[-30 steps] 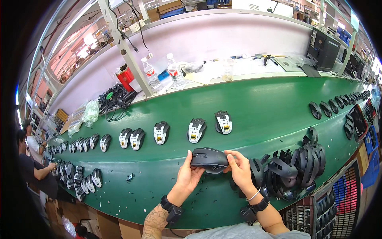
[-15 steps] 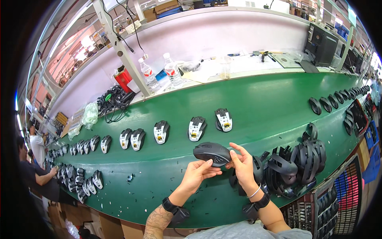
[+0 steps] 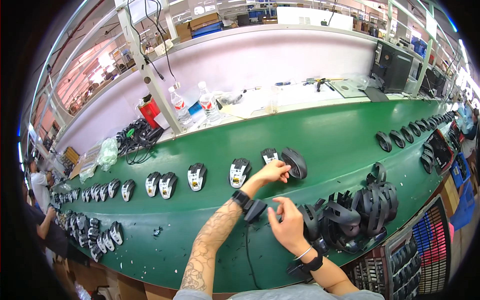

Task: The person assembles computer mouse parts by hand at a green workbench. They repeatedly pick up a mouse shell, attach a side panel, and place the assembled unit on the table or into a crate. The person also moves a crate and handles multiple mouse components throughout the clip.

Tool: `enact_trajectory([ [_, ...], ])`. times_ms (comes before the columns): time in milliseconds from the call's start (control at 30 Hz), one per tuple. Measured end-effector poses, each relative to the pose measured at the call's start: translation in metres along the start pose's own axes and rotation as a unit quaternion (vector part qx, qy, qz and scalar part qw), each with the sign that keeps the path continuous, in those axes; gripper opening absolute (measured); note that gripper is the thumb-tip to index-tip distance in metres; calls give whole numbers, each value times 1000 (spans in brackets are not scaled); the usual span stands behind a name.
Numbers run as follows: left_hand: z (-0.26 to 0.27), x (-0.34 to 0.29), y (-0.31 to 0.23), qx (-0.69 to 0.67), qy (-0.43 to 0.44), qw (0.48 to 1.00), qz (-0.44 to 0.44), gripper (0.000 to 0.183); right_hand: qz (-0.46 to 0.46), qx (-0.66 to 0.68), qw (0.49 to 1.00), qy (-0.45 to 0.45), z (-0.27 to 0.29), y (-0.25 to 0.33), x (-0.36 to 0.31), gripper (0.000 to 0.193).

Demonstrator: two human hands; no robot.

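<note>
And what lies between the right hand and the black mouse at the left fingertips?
In the head view, only the green bench shows between the right hand and the black mouse, with a seam crossing it.

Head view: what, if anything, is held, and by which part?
The left hand is at the left side of the black mouse; whether it grips cannot be told. The right hand is empty.

Open bench beyond the dark mouse, shell pile blocking near right, mouse row at left
</note>
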State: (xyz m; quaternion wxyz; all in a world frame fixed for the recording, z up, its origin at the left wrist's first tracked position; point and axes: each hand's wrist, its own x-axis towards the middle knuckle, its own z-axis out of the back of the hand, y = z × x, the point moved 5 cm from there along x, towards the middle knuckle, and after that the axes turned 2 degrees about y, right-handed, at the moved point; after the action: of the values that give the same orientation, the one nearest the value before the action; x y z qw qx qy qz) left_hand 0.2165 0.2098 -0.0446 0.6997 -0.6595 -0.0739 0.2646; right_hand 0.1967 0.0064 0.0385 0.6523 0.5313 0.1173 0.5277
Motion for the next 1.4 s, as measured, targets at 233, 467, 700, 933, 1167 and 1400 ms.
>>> enact_trajectory([
  [233,-32,-18,-17,344,-221,904,-124,28,-8,-31,999,-13,9,-9,4,22],
  [467,-69,-143,-12,324,-28,945,-14,53,-46,35,988,-144,44,-26,15,15],
  [700,-75,-155,8,293,-44,953,61,56,-41,39,994,-92,30,-19,15,17],
  [933,-29,-180,9,103,-160,979,68,24,-36,41,995,-82,28,-18,16,19],
  [1167,-7,-200,30,91,-288,953,5,19,-33,17,999,-8,19,-18,16,25],
  [1400,-30,-179,-17,432,-331,831,-115,18,-25,-52,995,76,8,-26,10,27],
])
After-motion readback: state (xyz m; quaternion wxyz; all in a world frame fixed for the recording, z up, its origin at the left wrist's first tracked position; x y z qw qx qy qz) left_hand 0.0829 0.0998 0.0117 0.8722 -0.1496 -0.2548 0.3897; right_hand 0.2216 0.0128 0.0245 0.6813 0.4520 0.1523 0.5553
